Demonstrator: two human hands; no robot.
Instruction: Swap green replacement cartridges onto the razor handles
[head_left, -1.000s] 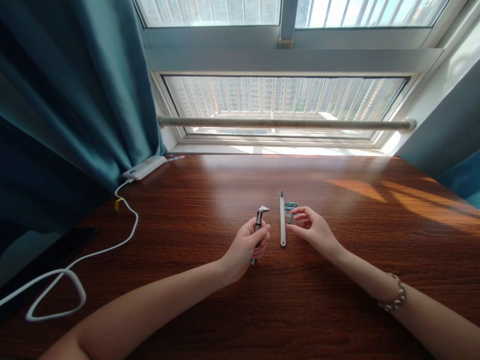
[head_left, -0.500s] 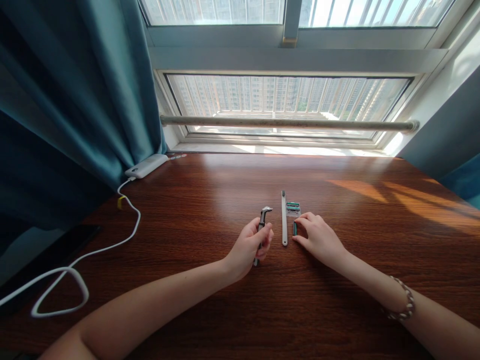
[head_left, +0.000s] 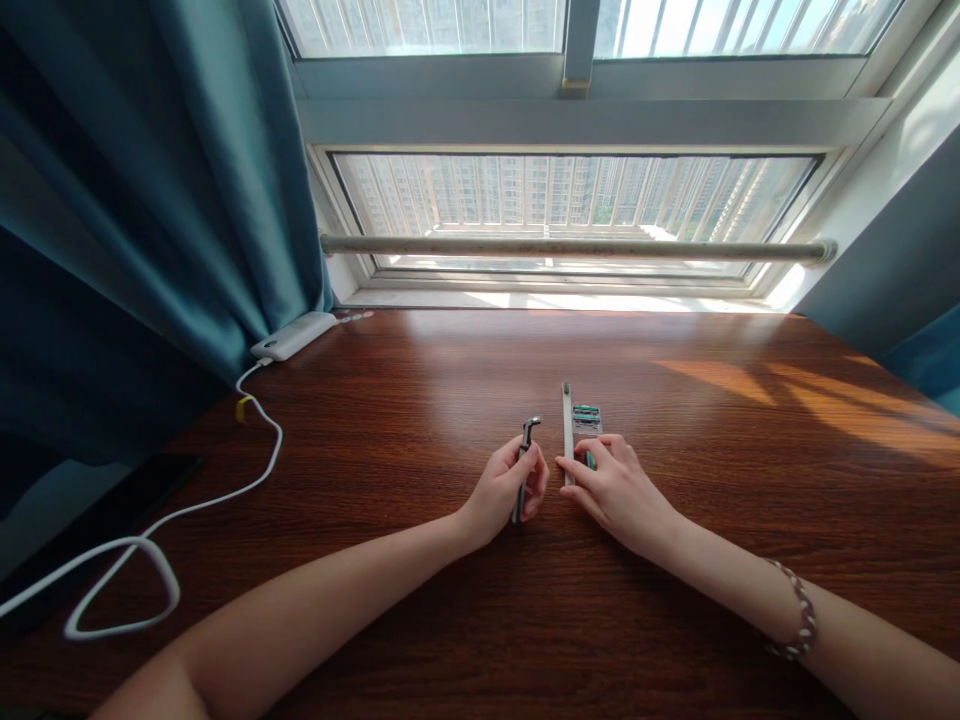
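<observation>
My left hand (head_left: pixel 505 490) is closed round the handle of a grey razor (head_left: pixel 525 448) whose bare head points away from me, just above the wooden table (head_left: pixel 420 400). My right hand (head_left: pixel 611 485) is closed in a pinch on a small green razor cartridge (head_left: pixel 589 459), close beside the razor. A long grey bar (head_left: pixel 566 415) lies on the table between the hands, running away from me. Beyond my right fingers sits a clear cartridge holder with green cartridges (head_left: pixel 586 416).
A white power bank (head_left: pixel 294 335) lies at the table's back left by the teal curtain (head_left: pixel 150 200), with a white cable (head_left: pixel 172 515) looping toward the front left. A dark flat object (head_left: pixel 97 510) rests at the left edge. A window with a rail (head_left: pixel 577 248) is behind.
My right hand picked the green cartridge off the table and drew it left toward the razor. My left hand turned the razor slightly, its head now edge-on.
</observation>
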